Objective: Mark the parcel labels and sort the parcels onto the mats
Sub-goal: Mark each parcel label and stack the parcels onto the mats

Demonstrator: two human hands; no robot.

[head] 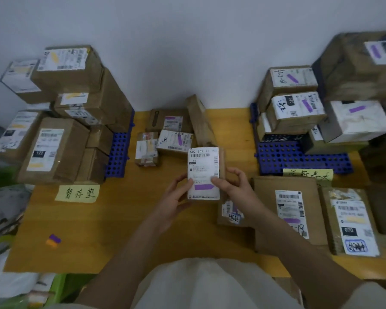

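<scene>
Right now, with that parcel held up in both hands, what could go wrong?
1. The parcel, purple-marked, is only pinched at its edges between the left hand and right hand; that light grip could slip and drop it on the table.
2. The right stack on the blue mat is tall and uneven; another box may topple it.
3. Purple marks match the right stack, yellow the left stack; missorting is possible.

Big box (363, 65) above right blue mat (299, 156): cut by frame edge. Held parcel (203, 172) label's small print unreadable.
</scene>
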